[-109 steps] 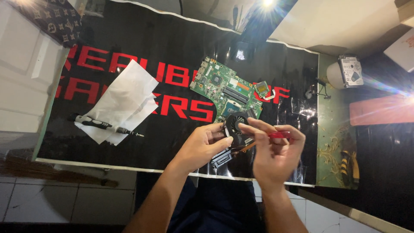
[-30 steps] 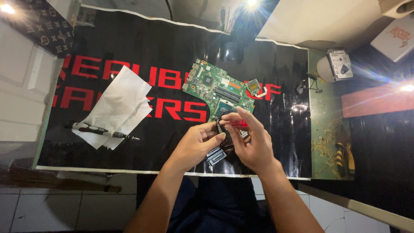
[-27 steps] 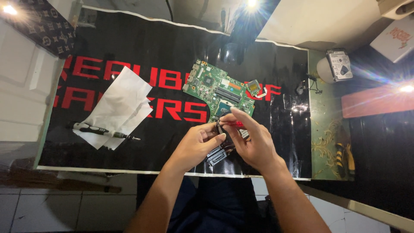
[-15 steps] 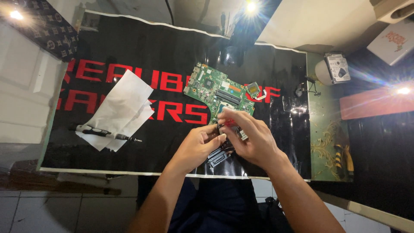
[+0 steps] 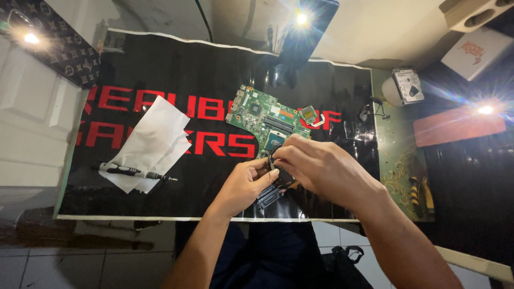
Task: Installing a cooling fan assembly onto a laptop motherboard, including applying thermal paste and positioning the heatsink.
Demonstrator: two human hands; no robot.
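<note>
Both my hands meet over the near edge of a black mat with red lettering (image 5: 187, 69). My left hand (image 5: 243, 184) grips a dark laptop cooling fan with its heat-sink fins (image 5: 267, 197) from the left. From the right, my right hand (image 5: 321, 168) curls over the top of the fan and hides most of it, with the fingertips pinching its rim. A green motherboard (image 5: 262, 118) lies on the mat just beyond the hands, and a small square chip (image 5: 309, 115) rests at its right end.
White paper sheets (image 5: 152, 142) lie on the left of the mat, with a black screwdriver (image 5: 134, 172) across their near edge. A hard drive (image 5: 409, 88), a white box (image 5: 476, 51) and a red flat object (image 5: 455, 126) are off the mat to the right.
My right hand has moved left and closed over the fan. The red-handled tool it held earlier no longer shows. The left hand keeps its hold.
</note>
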